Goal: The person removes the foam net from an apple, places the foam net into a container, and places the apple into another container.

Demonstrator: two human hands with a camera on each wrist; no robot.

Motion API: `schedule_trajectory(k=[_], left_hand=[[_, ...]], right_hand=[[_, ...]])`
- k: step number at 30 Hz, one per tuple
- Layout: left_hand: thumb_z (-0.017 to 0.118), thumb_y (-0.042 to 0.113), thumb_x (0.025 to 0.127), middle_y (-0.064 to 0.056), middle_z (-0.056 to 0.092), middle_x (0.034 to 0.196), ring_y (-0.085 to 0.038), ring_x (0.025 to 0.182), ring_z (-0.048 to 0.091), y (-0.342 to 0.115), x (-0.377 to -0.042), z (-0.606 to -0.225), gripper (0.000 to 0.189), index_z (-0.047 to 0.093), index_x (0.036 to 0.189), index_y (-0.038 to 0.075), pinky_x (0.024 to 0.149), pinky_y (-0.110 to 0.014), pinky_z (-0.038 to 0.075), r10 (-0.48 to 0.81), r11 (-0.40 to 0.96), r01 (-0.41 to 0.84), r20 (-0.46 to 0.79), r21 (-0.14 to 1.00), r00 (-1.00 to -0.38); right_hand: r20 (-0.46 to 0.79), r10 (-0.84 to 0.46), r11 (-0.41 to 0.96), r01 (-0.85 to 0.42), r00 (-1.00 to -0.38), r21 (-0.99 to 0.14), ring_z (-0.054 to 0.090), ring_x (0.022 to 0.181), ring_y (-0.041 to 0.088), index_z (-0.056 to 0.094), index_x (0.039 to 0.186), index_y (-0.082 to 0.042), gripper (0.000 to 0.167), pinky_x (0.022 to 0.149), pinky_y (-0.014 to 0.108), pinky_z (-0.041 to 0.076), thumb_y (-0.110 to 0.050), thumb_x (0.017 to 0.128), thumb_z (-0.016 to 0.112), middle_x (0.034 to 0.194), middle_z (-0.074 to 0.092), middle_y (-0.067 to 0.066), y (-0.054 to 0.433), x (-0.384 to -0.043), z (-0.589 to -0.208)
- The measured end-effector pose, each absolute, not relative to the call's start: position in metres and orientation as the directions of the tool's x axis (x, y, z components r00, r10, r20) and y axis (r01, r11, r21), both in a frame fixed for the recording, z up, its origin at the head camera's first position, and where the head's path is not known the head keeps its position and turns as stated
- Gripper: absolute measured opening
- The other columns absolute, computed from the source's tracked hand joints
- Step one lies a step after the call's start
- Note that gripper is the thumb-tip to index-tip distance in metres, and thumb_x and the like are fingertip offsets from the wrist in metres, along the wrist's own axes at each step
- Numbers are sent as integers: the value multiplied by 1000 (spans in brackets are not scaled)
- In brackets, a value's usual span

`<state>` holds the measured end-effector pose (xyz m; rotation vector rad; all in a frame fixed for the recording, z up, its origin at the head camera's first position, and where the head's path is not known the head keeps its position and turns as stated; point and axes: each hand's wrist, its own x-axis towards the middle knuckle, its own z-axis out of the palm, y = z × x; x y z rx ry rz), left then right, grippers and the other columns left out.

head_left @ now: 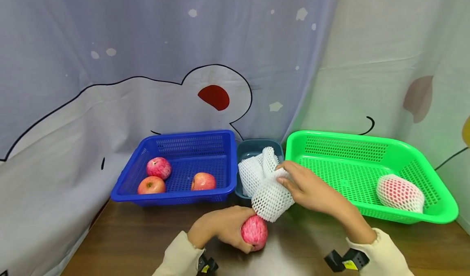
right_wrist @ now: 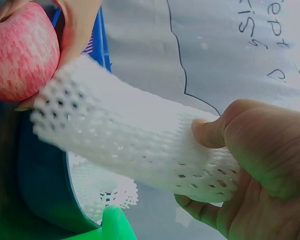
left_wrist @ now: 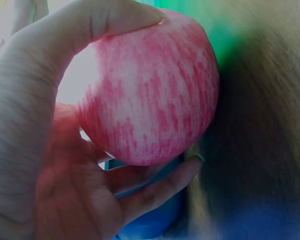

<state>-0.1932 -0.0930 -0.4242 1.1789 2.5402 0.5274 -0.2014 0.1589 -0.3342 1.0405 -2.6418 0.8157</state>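
Observation:
My left hand (head_left: 228, 226) grips a red streaked apple (head_left: 255, 232) low over the front of the table, thumb on one side and fingers around the other. In the left wrist view the same apple (left_wrist: 155, 87) fills the space between thumb and fingers. My right hand (head_left: 308, 188) pinches one end of a white foam net sleeve (head_left: 272, 196). That sleeve's free end hangs close by the apple, overlapping its top edge in the head view. Seen from the right wrist, the foam net (right_wrist: 125, 132) stretches as a tube from thumb and fingers toward the apple.
A small teal bin (head_left: 260, 142) behind my hands holds more white foam nets (head_left: 251, 174). The blue basket (head_left: 176, 198) at left contains 3 apples (head_left: 158, 168). In the green basket (head_left: 341, 166) at right lies one apple in a net (head_left: 400, 193). A patterned curtain (head_left: 147, 43) hangs behind.

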Motion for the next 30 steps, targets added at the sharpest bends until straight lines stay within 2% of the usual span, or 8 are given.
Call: schedule_trajectory(k=[3,9,13,19,24,30], left_hand=[[84,39,68,12,63,100,5,86,57,-92,-191,-421,58,57,116,20,75,-8,47,769,613,667,-126,424,-626],[82,42,70,11,62,106,2,92,58,-90,-189,-417,62,55,121,20,81,-13,49,761,638,675,-170,371,-626],[80,44,71,10,60,110,1,96,57,-93,-185,-416,67,51,127,21,83,-14,49,761,641,680,-176,355,-625],[79,43,72,10,55,110,1,89,55,-97,-181,-416,68,47,130,25,77,-13,48,758,641,683,-151,351,-634],[79,44,72,9,51,108,1,84,54,-98,-180,-414,68,48,130,28,71,-13,47,751,650,676,-158,346,-641],[80,43,71,7,52,107,2,87,54,-98,-180,-412,67,49,128,25,75,-9,46,788,603,725,-107,332,-606]], right_hand=[[358,-585,599,-685,-728,-415,61,100,21,56,116,-5,19,88,45,53,-11,98,60,108,64,8,158,-205,-332],[313,-601,600,-674,-735,-431,63,98,21,54,117,-6,23,87,44,53,-13,97,62,108,66,8,155,-212,-328],[281,-606,599,-659,-745,-455,65,104,27,53,118,-5,25,91,48,54,-14,97,62,111,67,11,153,-216,-326],[232,-613,621,-642,-756,-451,65,112,37,50,122,-1,32,96,54,52,-16,97,62,119,67,20,148,-223,-321],[194,-615,636,-625,-765,-453,64,113,38,49,125,-1,37,97,54,52,-16,95,65,121,65,22,145,-229,-317],[201,-631,621,-643,-749,-448,63,112,38,50,125,-2,38,96,53,52,-14,93,67,118,66,21,142,-236,-312]])
